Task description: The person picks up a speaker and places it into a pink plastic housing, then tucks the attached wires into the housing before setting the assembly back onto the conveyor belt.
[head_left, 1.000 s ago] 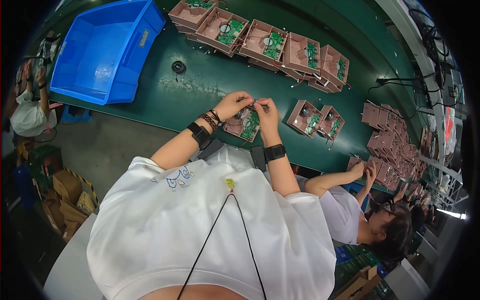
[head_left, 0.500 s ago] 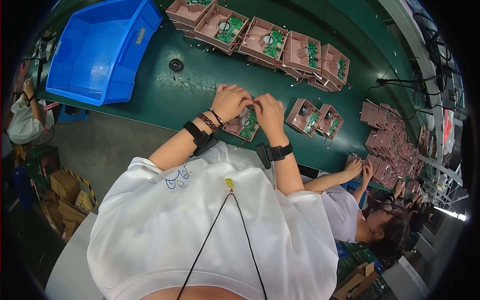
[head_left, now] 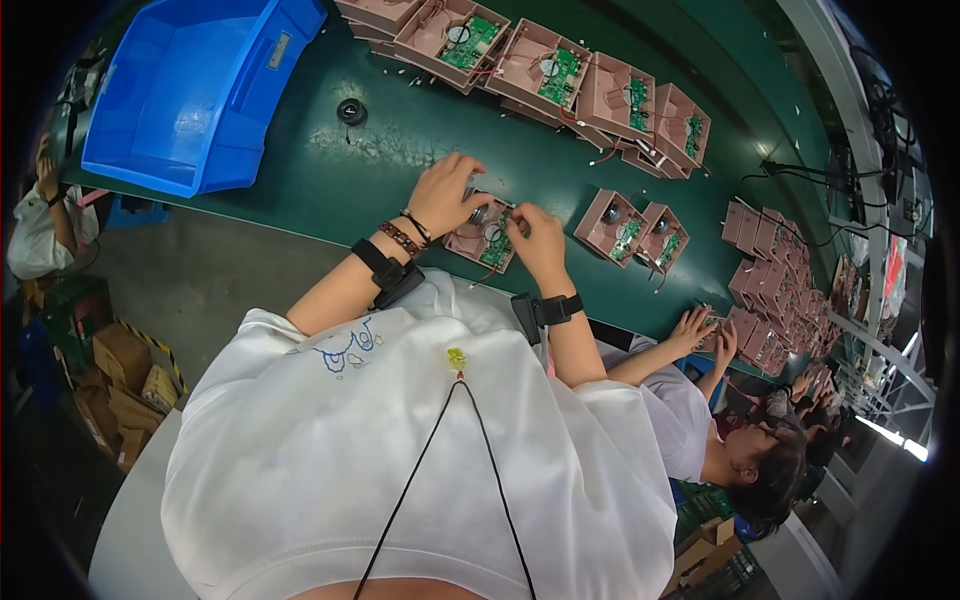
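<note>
A pink plastic case with a green circuit board lies on the bench in front of me. My left hand reaches over its far left part, thumb and fingers curved around a dark round part that they largely hide. On the other side of the case, my right hand has its fingers pinched together over the far right corner. What sits in that pinch is too small to tell. A thin red wire hangs out at the case's near edge.
A blue bin stands at left, with a black round part on the green bench beside it. Stacked pink cases line the far side. Two more cases sit right, near a co-worker's hands.
My hands, together above the case before, have moved apart. The left now curves around the dark round part; the right has come down to the case's corner.
</note>
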Demonstrator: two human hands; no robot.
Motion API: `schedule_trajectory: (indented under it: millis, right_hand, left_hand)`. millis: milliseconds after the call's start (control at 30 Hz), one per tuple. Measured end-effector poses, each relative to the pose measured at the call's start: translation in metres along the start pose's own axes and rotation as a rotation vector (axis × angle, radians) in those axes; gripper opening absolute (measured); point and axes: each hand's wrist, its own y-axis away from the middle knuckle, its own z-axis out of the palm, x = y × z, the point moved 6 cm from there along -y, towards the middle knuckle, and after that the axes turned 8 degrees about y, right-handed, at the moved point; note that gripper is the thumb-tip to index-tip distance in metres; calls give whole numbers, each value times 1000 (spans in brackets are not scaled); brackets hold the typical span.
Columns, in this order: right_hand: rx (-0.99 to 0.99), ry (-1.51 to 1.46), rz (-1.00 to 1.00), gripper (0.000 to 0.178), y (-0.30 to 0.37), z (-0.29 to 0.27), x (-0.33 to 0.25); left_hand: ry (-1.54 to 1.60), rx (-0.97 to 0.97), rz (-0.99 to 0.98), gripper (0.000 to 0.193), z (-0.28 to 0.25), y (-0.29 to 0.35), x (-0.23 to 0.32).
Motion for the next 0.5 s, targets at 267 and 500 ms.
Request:
schedule_trajectory:
  millis: [267, 500]
  right_hand:
    - [199, -58, 130, 11, 9, 18, 15]
    - [220, -123, 162, 11, 12, 25, 25]
  left_hand:
    - [84, -110, -182, 33, 10, 30, -21]
    - [59, -192, -149, 30, 13, 33, -21]
